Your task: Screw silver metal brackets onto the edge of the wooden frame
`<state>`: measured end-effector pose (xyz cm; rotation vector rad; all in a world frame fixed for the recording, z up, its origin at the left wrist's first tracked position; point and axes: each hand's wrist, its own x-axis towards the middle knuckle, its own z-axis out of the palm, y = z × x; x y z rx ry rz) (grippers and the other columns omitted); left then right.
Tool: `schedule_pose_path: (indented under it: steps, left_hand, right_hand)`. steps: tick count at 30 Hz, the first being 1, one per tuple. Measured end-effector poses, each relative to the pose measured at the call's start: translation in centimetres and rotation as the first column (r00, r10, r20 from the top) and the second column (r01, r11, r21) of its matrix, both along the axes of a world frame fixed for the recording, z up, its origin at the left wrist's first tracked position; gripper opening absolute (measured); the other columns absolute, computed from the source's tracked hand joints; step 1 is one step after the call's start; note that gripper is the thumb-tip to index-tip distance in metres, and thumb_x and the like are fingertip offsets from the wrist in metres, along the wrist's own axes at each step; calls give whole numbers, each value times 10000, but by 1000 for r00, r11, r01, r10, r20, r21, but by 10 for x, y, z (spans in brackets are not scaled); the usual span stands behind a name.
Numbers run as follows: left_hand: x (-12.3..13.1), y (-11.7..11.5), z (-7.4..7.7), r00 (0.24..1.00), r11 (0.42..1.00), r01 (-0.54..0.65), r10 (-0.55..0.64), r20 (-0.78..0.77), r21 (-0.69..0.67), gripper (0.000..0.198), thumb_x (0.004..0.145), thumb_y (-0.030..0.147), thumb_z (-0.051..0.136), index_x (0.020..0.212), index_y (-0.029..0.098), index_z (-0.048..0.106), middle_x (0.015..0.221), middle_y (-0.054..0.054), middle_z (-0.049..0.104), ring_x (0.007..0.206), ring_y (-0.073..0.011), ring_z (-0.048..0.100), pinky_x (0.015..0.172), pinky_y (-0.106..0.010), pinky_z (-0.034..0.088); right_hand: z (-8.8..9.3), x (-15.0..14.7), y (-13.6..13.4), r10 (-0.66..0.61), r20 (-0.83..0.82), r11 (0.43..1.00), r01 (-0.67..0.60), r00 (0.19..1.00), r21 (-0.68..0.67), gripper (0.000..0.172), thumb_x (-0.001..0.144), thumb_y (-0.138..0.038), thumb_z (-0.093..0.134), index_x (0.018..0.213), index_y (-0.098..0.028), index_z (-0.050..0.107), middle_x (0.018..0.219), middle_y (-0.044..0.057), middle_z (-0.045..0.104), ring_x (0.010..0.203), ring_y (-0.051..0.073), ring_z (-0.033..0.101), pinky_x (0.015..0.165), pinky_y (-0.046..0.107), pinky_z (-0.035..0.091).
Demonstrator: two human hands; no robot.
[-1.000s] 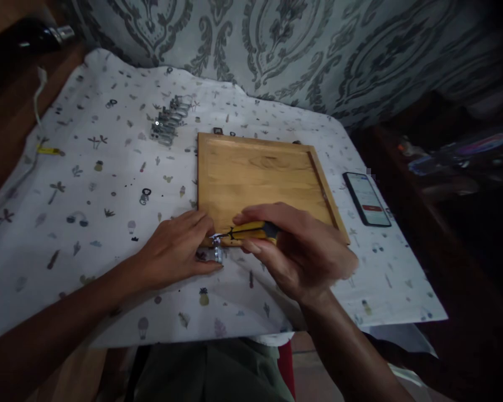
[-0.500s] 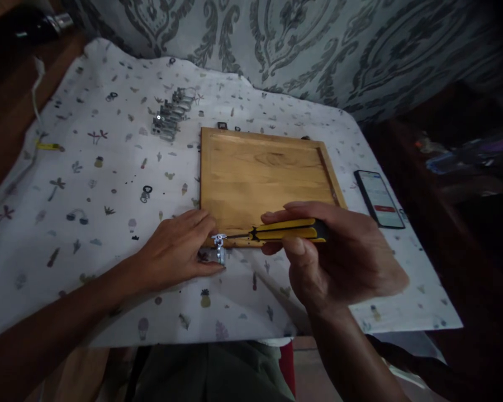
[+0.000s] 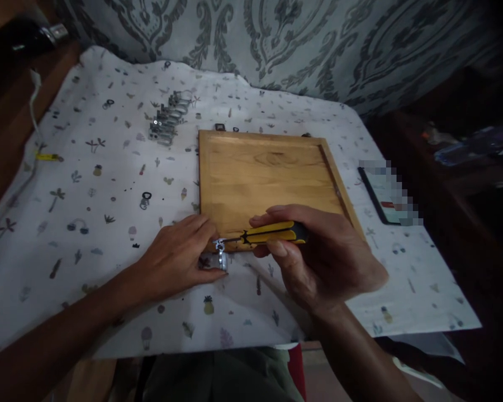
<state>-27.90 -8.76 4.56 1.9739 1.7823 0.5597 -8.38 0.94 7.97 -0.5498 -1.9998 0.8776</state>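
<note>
A wooden panel with a raised frame (image 3: 260,178) lies on the patterned tablecloth. At its near left corner sits a shiny metal cabinet hinge (image 3: 221,254). My left hand (image 3: 180,248) is closed around that corner, with the thumb against the hinge's lower end and the fingers over the panel's edge. In my right hand (image 3: 318,254) is a yellow and black screwdriver (image 3: 272,231), held nearly level and pointing left. Its tip meets the upper part of the hinge; whether it sits in a screw cannot be made out.
Several more metal hinges (image 3: 170,120) lie in a row at the back left. A phone (image 3: 388,195) rests right of the panel. A white cable (image 3: 36,111) with a yellow tag (image 3: 48,157) runs along the left edge. The patterned wall (image 3: 276,44) stands behind the table.
My right hand and the screwdriver have moved a little left, bringing the handle closer to the hinge. The left hand keeps its hold. The whole view has shifted slightly.
</note>
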Motion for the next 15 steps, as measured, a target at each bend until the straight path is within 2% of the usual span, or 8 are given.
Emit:
schedule_pose_path:
  steps: [5, 10, 15]
  left_hand:
    - [1, 2, 3, 1000, 1000, -1, 0, -16, -27, 352, 799, 424, 747, 960, 233, 499, 996, -28, 636, 965, -264, 626, 728, -370, 498]
    - [2, 5, 10, 1000, 992, 19, -21, -15, -128, 326, 815, 404, 729, 977, 223, 513, 1082, -63, 654, 1045, -291, 627, 808, -418, 535]
    - [1, 1, 3, 1000, 1000, 0, 0, -7, -26, 339, 800, 423, 743, 962, 229, 517, 1016, -33, 647, 980, -273, 639, 762, -400, 525]
  right_hand:
    - [1, -1, 0, 43, -2, 999, -43, 999, 24, 327, 916, -236, 724, 1233, -311, 692, 1090, 13, 792, 664, 186, 738, 584, 327, 632]
    - [8, -6, 1, 101, -2, 988, -100, 995, 119, 270, 944, -253, 694, 1213, -250, 678, 1025, 45, 793, 681, 182, 741, 645, 325, 644]
    - [12, -10, 3, 68, 16, 962, -70, 998, 264, 213, 953, -290, 691, 1154, -226, 658, 914, 32, 776, 695, 180, 729, 604, 307, 585]
